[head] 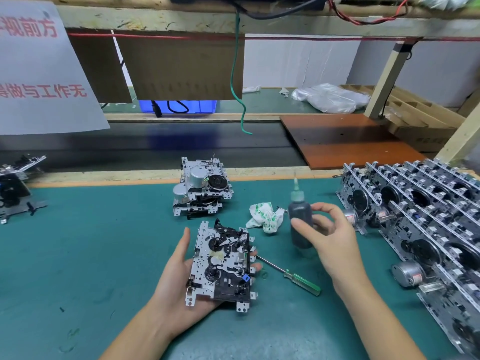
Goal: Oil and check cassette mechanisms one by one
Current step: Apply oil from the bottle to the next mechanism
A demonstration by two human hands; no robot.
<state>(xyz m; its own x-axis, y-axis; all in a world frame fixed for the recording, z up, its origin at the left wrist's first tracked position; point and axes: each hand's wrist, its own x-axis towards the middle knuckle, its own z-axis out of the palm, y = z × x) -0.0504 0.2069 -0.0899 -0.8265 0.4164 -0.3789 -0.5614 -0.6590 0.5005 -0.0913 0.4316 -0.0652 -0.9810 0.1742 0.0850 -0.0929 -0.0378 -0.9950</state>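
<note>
Head view, single entry.

Item 1: cassette mechanism point(222, 263), lying face up across the palm of the left hand point(181, 276); thumb raised along its left edge, fingertips showing past its right edge, so the hand cradles rather than clamps it. Held just above the green mat point(104, 255).

Item 2: oil bottle point(300, 216), dark body, pale nozzle pointing up, upright at the right hand point(324, 235). Thumb lies against the bottle's front; the other fingers curl loosely behind it. Whether the grip is closed cannot be told.

Item 3: screwdriver point(293, 275), green handle, lying on the mat just right of the held mechanism.

Item 4: crumpled rag point(265, 216), beside the bottle.

Item 5: small stack of mechanisms point(201, 188), further back on the mat.

Item 6: rows of mechanisms point(420, 216) standing on edge at the right.

Step in hand, as judged: taking up the oil for the held unit. To do it well: keep the plate level in the palm, tip the nozzle down onto the hubs and gears, dispense sparingly, keep the rag near for excess.
</note>
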